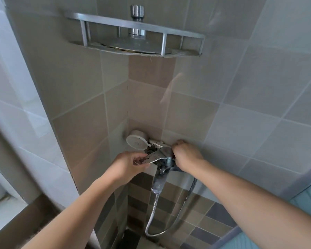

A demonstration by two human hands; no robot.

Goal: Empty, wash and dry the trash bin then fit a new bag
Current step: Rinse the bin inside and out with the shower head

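A chrome shower mixer tap [162,159] is fixed in the tiled corner. My left hand [128,163] pinches the tap's flat lever handle [155,156] from the left. My right hand [185,155] curls round the right end of the tap body against the wall. A white hand shower head [136,142] sits in its holder just above the tap. A metal hose [171,218] loops down from the tap's spout. No trash bin or bag is in view.
A metal corner shelf [135,40] hangs high on the wall with a chrome overhead pipe [137,13] behind it. Tiled walls close in on both sides. A window ledge [11,212] lies at lower left and a pale blue surface [307,200] at lower right.
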